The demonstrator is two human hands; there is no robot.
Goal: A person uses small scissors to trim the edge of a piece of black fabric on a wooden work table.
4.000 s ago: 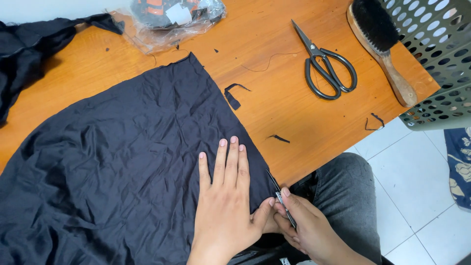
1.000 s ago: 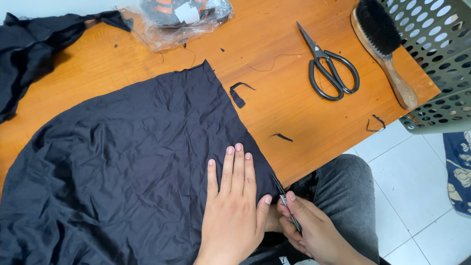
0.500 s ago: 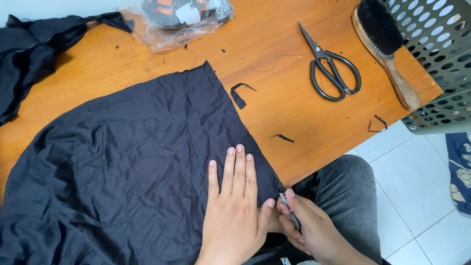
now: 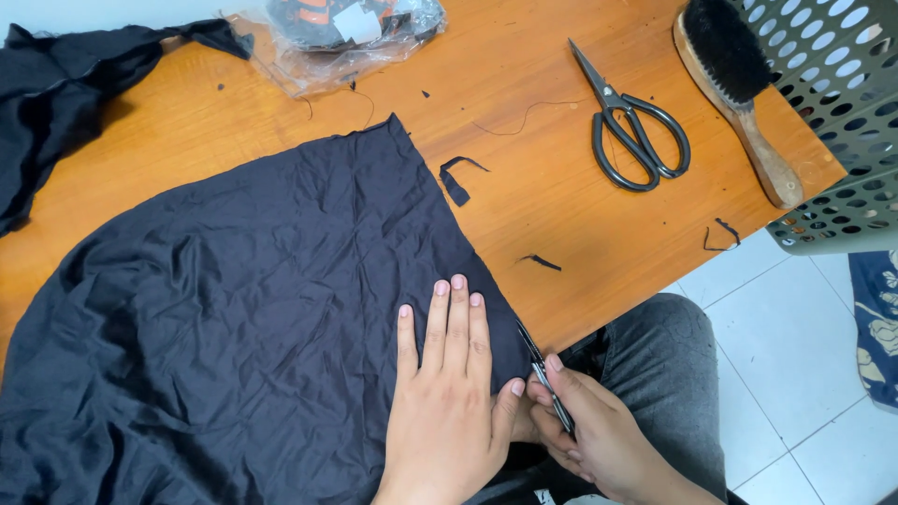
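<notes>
At the near edge of the dark cloth [image 4: 253,318], the left hand [image 4: 447,402] presses flat with fingers spread while the right hand [image 4: 599,435] pinches a small cutter [image 4: 545,379], with most of this edge, I judge, not yet trimmed.

I count two hands [image 4: 449,411], one big dark cloth [image 4: 234,318], one pair of scissors [image 4: 631,131], one brush [image 4: 739,93], one plastic bag [image 4: 346,33], one basket [image 4: 842,122].

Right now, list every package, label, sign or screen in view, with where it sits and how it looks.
Clear plastic bag: far edge of the wooden table, beyond the dark fabric; crumpled, see-through, with dark and orange contents.
White label: on that bag; small, roughly rectangular, tilted.
No signs or screens in view.
</notes>
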